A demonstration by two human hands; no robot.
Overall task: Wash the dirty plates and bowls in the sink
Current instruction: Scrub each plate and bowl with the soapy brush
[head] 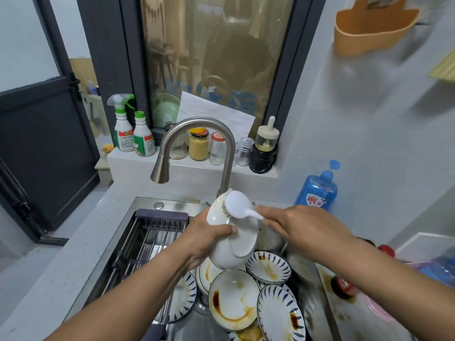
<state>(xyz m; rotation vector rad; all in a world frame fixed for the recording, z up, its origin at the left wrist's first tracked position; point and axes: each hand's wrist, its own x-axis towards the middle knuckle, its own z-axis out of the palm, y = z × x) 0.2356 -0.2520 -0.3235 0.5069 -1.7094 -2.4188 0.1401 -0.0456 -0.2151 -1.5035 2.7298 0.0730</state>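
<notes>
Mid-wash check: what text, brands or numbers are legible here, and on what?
"雕牌", as best it reads: red characters on the blue bottle's white label.
Spray bottles: label print too blurred to read.
Window glass: large blue characters, too blurred.
Red jar lid: print too small.
Dark bottle at right: label blurred.

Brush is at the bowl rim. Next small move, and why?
Probably sweep the brush along the rim of the bowl with the right hand while the left hand turns the bowl a little. The bristles sit against the rim, which shows brownish residue. Stained plates lie in the sink below.
</notes>
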